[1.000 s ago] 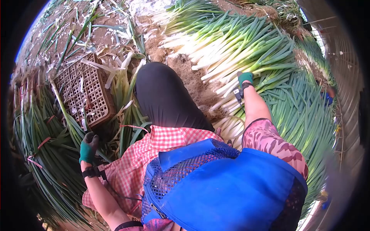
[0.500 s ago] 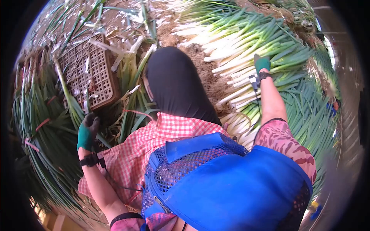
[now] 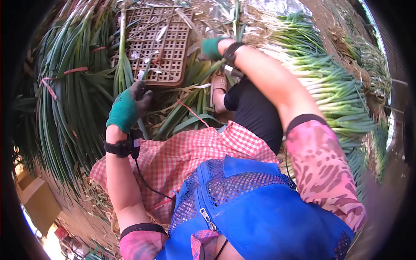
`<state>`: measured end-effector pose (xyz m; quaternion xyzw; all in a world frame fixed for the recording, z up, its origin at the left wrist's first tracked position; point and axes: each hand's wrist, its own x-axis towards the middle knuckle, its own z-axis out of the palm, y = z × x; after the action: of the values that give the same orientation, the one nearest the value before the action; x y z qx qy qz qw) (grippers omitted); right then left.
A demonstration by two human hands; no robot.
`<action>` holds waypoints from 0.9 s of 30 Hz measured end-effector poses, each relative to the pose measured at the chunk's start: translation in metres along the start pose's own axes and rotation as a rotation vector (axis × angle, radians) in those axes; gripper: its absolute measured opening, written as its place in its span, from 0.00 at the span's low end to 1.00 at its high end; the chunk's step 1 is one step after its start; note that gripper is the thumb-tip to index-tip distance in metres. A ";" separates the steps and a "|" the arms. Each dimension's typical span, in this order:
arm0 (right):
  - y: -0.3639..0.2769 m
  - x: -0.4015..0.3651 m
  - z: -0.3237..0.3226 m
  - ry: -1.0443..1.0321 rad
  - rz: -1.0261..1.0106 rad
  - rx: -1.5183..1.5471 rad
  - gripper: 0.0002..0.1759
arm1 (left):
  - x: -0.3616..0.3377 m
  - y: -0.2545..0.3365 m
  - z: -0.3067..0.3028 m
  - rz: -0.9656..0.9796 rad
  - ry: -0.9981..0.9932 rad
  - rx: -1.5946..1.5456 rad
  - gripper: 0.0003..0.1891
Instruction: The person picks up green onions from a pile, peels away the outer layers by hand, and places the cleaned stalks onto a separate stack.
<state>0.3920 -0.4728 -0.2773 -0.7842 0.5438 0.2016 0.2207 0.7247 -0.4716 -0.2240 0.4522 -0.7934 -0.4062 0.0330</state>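
My left hand (image 3: 129,104), in a green glove with dark fingertips, is closed at the near edge of the brown lattice crate (image 3: 173,65). A thin green and white piece rises by its fingertips, and what they grip is unclear. My right hand (image 3: 211,48), also gloved in green, reaches across to the crate's right side. Its fingers are smeared and partly hidden. A long green onion (image 3: 122,56) stands along the crate's left side. Loose green leaves (image 3: 190,106) lie below the crate.
Tied bundles of green onions (image 3: 65,99) lie at the left, with pink ties. A long row of green onions (image 3: 333,86) spreads at the right. My bent knee (image 3: 255,112) is between. A cardboard box (image 3: 39,201) sits at the lower left.
The view has turned toward the left. My right hand has left the onion row and come across to the crate. My left hand stays closed near the crate's near edge.
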 end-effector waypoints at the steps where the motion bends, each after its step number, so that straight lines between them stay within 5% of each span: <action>1: -0.002 0.024 0.027 -0.049 -0.140 -0.126 0.14 | -0.002 0.003 -0.004 -0.021 0.003 0.021 0.20; 4: -0.019 0.069 0.135 -0.110 0.045 0.062 0.12 | -0.006 -0.007 -0.010 -0.027 0.038 0.008 0.22; 6: -0.048 0.087 0.207 -0.178 0.009 0.143 0.20 | -0.012 -0.007 -0.015 -0.018 0.060 0.120 0.23; 9: -0.101 0.130 0.290 0.251 0.580 0.890 0.27 | -0.022 -0.014 -0.016 0.041 0.081 0.123 0.23; 10: -0.110 0.147 0.311 0.418 0.701 1.027 0.29 | -0.024 -0.011 -0.017 0.020 0.059 0.106 0.23; 11: -0.110 0.165 0.327 0.316 0.778 0.883 0.26 | -0.026 -0.010 -0.019 -0.006 0.039 0.095 0.23; 13: -0.111 0.143 0.275 0.076 0.587 0.546 0.25 | -0.030 -0.009 -0.021 -0.063 0.006 0.073 0.23; 16: -0.116 0.133 0.260 0.022 0.533 0.472 0.21 | -0.035 -0.015 -0.020 -0.017 0.022 0.069 0.24; 18: -0.105 0.132 0.266 0.091 0.560 0.547 0.19 | -0.037 -0.017 -0.019 -0.013 0.017 0.107 0.24; 20: -0.065 0.150 0.324 0.229 0.431 1.154 0.17 | -0.039 -0.017 -0.019 -0.011 -0.001 0.097 0.24; 24: -0.082 0.095 0.222 0.151 0.524 0.378 0.14 | -0.036 -0.014 -0.021 -0.022 -0.005 0.095 0.25; 27: -0.082 0.130 0.251 0.709 0.763 0.973 0.12 | -0.029 -0.006 -0.019 -0.042 0.015 0.084 0.25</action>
<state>0.4922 -0.4047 -0.5448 -0.3700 0.8477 -0.2682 0.2694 0.7541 -0.4629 -0.2066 0.4727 -0.7999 -0.3696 0.0117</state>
